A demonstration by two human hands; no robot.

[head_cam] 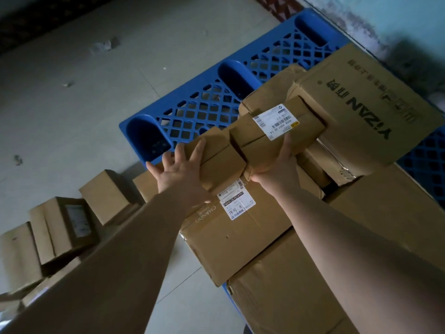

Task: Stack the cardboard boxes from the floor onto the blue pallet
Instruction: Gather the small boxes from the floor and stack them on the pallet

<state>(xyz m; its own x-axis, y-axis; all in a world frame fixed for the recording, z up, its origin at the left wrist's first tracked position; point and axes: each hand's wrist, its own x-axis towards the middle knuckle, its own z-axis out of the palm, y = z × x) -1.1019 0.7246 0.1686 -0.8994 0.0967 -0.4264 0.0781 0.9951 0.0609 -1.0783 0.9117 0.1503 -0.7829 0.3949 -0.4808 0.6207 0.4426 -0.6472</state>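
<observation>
The blue pallet [192, 102] lies on the grey floor with its lattice top partly bare at the upper left. Several cardboard boxes are stacked on it, among them a large printed box [366, 102] and a labelled box [240, 237] lower down. My left hand [179, 174] presses flat against the near end of a small plain box [214, 157], fingers spread. My right hand [277, 162] grips a second small box [277, 131] with a white shipping label. Both small boxes are held side by side above the stack.
Several more cardboard boxes [60, 227] lie on the floor at the lower left, next to the pallet's near corner. A pale wall [397, 20] runs along the pallet's far side. Bits of debris [106, 44] lie on the floor.
</observation>
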